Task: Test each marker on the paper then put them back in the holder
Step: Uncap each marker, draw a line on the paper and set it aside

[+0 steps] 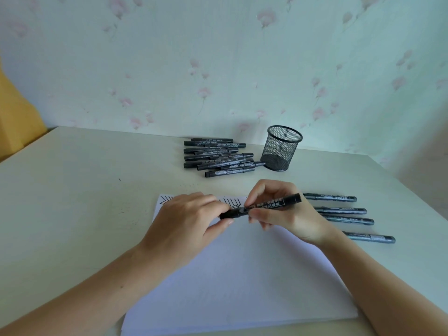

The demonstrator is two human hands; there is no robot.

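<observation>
Both hands grip one black marker [260, 206] just above the paper's [237, 275] far edge. Its long axis runs left-low to right-high: the left hand [191, 221] pinches the cap end, while the right hand [278, 209] holds the barrel. The mesh holder [281, 147] stands beyond the paper, nearer the right hand.

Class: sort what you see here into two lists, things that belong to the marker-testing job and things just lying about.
Job:
held marker, in left hand and right hand
paper
marker pile
four markers by the right hand
mesh holder

Lying about:
yellow object at the left edge
</observation>
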